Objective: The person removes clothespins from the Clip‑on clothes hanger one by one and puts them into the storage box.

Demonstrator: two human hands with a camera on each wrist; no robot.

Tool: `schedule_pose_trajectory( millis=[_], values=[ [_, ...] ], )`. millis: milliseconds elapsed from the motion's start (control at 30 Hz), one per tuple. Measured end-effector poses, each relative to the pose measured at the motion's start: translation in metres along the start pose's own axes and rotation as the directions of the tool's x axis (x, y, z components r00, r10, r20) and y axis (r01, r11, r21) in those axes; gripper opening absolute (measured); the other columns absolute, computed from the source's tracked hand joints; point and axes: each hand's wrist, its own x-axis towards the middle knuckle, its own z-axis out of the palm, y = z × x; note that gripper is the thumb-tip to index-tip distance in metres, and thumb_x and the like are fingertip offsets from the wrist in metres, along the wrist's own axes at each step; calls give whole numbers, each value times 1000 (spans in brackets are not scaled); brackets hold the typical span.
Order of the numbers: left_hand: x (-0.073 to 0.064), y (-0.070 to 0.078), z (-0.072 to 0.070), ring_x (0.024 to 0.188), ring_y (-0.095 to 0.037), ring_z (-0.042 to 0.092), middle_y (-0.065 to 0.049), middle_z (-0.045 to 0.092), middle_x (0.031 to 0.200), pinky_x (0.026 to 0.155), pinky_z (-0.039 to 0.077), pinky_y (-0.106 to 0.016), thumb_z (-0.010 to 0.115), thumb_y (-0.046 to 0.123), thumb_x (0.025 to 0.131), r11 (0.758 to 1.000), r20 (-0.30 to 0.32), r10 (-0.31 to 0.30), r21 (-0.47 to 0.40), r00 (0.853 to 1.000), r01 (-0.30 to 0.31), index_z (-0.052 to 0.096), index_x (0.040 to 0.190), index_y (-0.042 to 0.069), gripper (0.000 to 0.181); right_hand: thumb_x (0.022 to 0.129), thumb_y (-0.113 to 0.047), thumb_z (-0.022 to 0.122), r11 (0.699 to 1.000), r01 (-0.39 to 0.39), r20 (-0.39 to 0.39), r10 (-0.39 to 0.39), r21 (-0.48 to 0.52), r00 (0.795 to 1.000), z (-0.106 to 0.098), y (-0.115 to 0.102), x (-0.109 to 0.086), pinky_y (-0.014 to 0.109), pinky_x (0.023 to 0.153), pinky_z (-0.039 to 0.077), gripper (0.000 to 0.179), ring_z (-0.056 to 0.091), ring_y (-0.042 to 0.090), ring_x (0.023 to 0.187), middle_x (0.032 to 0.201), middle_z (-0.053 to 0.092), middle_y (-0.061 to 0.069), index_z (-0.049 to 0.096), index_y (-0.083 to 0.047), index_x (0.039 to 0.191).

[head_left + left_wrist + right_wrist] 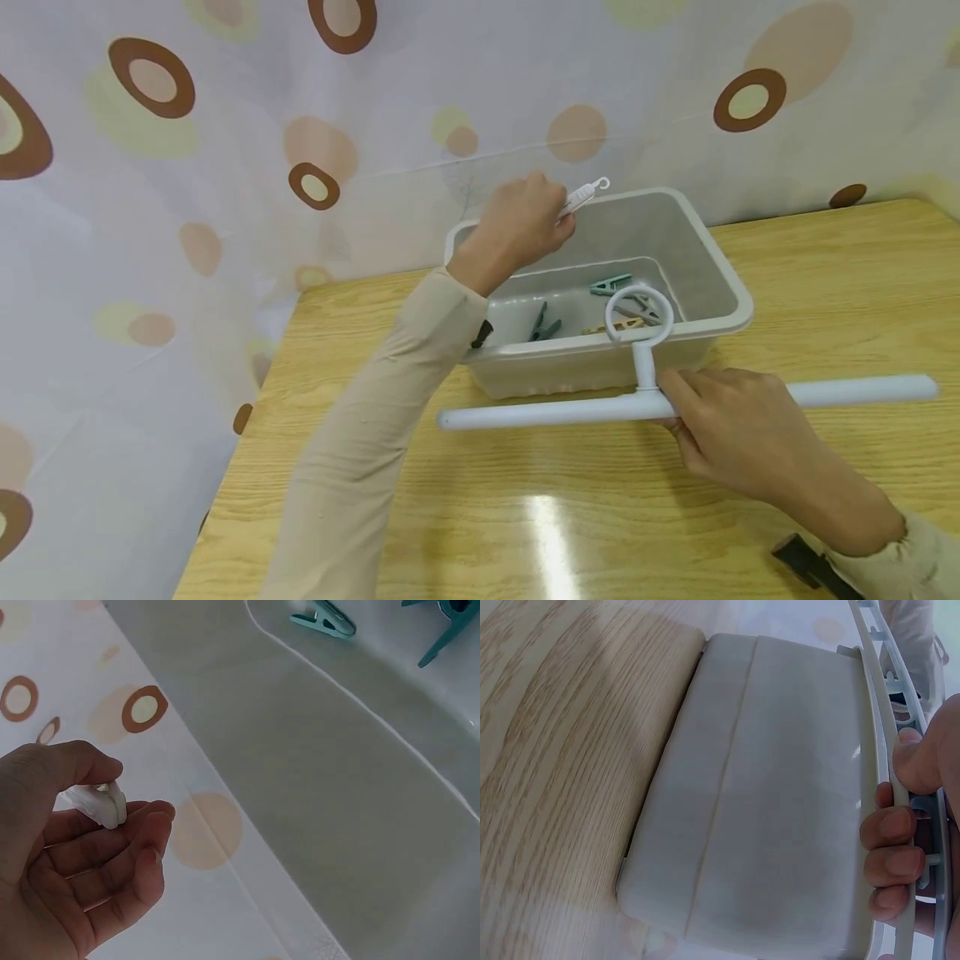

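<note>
While our left hand [521, 227] holds a white clothespin [583, 197] pinched between thumb and curled fingers [135, 825] above the far rim of the bin, in the upper middle of the head view, our right hand [731, 437] grips the pale hanger bar [555, 410] near its centre post, low and right of centre. That bar lies across the wooden desk [825, 275] just in front of the grey plastic bin [720, 275], with its ring [637, 315] rising over the near rim. Inside the bin we see teal clothespins [543, 323] and a tan one; the left wrist view shows two teal ones at its upper right.

We judge the step goes best if we keep the bar steady with the right fingers [889, 847] wrapped firmly round it, so it neither rolls nor tips. The pin's hooked end points up and right, away from the bar, so we should turn it in the fingers before bringing it down. Squeezing too hard could make the small pin slip out, so a moderate pinch near its middle looks safest.
</note>
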Motion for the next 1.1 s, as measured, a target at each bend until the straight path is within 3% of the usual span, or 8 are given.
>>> schedule_pose_trajectory(
  millis=[200,367,500,700,833,900,1000,1100],
  values=[
    [-1,1,16,67,-18,52,-6,60,80,61,52,-36,51,23,95,1000,56,16,-8,998,-15,63,82,9,23,103,-42,17,1000,2,1,-2,-1,1000,-1,-1,-1,26,37,26,51,31,9,45,55,42,-6,45,-8,78],
    [2,-1,25,77,-20,58,-8,64,89,70,53,-37,54,23,96,997,168,71,-30,983,-67,68,92,7,22,102,-42,16,1000,3,7,-3,6,1000,-1,-2,-1,27,37,28,51,35,10,45,56,43,-5,46,-8,78],
    [5,0,32,78,-16,53,-4,63,87,73,49,-32,59,24,95,990,281,124,-105,952,-98,68,91,9,19,101,-39,20,1000,4,8,-4,12,1000,-1,-2,-1,26,37,28,46,35,10,45,57,43,-5,45,-8,77],
    [6,4,42,66,-11,40,2,50,75,58,33,-23,64,24,93,977,402,181,-177,898,-118,60,78,11,20,92,-29,32,1000,12,1,-12,22,1000,0,-1,-3,27,37,28,29,35,10,45,57,42,-5,45,-8,78],
    [5,2,45,59,-8,33,3,38,67,53,26,-22,65,24,92,978,484,154,-198,861,-64,47,68,14,32,84,-25,42,999,13,8,-13,29,1000,0,-1,-3,27,38,28,18,36,11,45,57,42,-6,46,-8,79],
    [4,1,46,63,-8,38,4,43,72,56,31,-22,66,24,91,981,532,122,-195,838,-18,54,73,12,25,79,-22,47,999,14,12,-15,33,1000,-1,-1,-3,27,38,28,14,36,10,46,57,42,-6,46,-8,79],
    [3,0,47,83,-12,52,1,58,96,73,46,-29,66,25,92,981,583,73,-188,809,47,65,101,10,18,75,-21,48,999,19,9,-19,31,1000,-1,-1,-3,26,38,28,13,36,10,46,57,42,-6,46,-8,79],
    [5,-2,47,104,-18,55,-4,58,120,89,47,-38,63,26,94,983,558,70,-180,827,38,61,123,10,33,77,-21,47,999,21,5,-21,33,1000,0,-1,-3,27,38,29,14,37,11,45,57,42,-5,46,-8,79]
  ],
)
